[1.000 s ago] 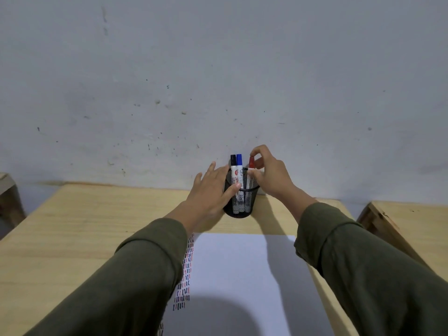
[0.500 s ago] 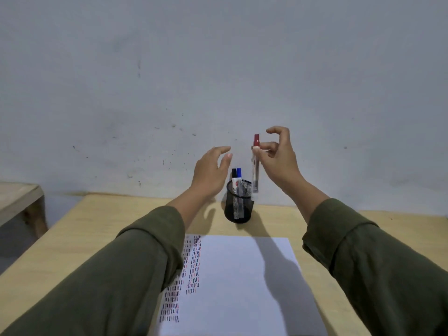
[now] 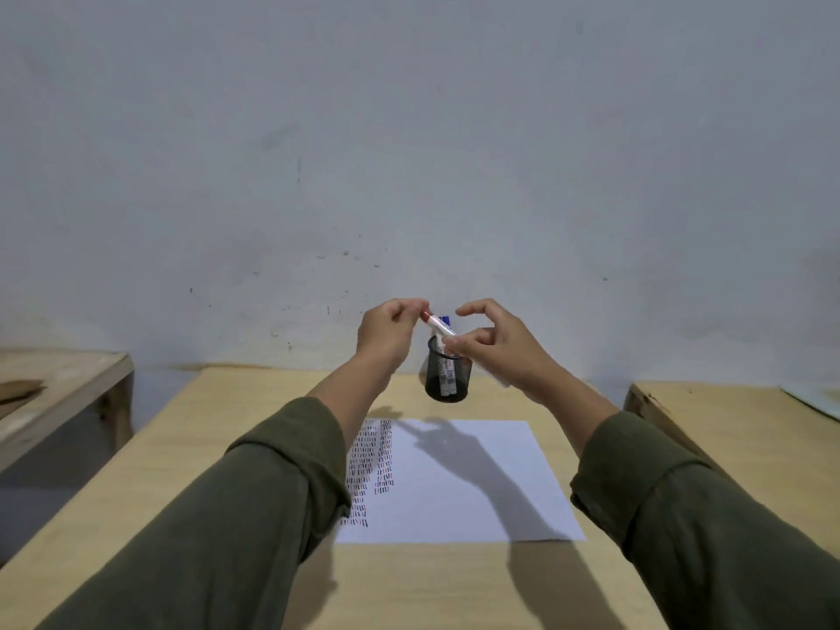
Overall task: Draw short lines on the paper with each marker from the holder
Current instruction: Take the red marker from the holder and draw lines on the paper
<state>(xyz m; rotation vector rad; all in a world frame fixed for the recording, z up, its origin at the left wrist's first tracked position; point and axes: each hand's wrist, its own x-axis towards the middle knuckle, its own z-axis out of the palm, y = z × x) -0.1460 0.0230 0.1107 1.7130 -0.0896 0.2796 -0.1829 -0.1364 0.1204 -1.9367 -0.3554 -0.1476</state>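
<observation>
Both hands hold a red marker point(image 3: 437, 325) tilted in the air above the black mesh holder point(image 3: 447, 376). My left hand point(image 3: 390, 330) pinches its red cap end. My right hand point(image 3: 495, 343) grips the white barrel lower down. The holder stands on the table behind a white paper point(image 3: 459, 482), and a blue-capped marker point(image 3: 445, 319) pokes out of it behind the red one. Columns of short red, blue and black lines point(image 3: 370, 466) fill the paper's left side; my left sleeve covers part of them.
The wooden table point(image 3: 191, 447) ends at a grey wall. A lower wooden bench point(image 3: 59, 384) stands at the left and another wooden surface point(image 3: 727, 429) at the right, each across a gap.
My right hand lifted the red marker out of the holder and tilted it. My left hand left the holder and took hold of the marker's cap end. The view dropped toward the table.
</observation>
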